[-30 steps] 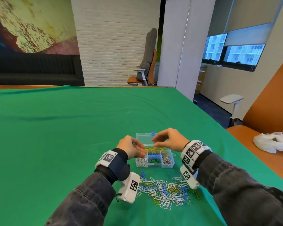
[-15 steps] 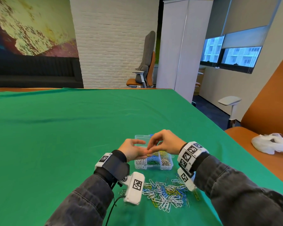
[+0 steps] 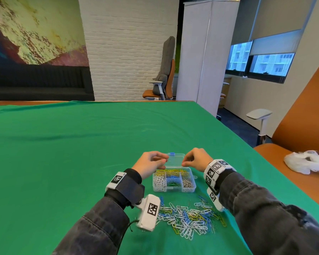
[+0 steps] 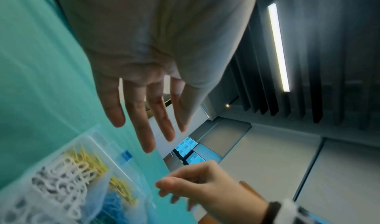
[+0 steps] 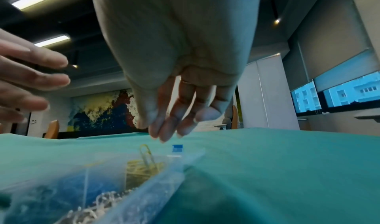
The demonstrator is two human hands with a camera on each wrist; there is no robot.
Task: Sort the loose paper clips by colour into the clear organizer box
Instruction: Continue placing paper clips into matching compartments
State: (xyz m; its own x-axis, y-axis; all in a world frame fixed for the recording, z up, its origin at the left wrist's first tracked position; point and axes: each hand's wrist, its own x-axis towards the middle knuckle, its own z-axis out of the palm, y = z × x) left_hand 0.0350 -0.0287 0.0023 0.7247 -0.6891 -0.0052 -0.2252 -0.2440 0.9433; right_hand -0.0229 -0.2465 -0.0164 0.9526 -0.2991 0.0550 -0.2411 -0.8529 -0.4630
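Two hands above one clear organizer box (image 3: 174,179), lid laid back beyond the fingertips. Left hand (image 3: 150,165): fingers straight, apart, empty. Right hand (image 3: 195,158): fingertips drawn together, nothing seen held; yellow clip (image 5: 146,153) just beneath, apparently released into the yellow compartment. Loose paper clips (image 3: 189,219) heaped nearer the wrists, within reach.

A white brick wall (image 3: 129,48) fills top centre, a mural (image 3: 33,30) upper left, windows (image 3: 260,59) upper right, an orange chair (image 3: 300,129) right.
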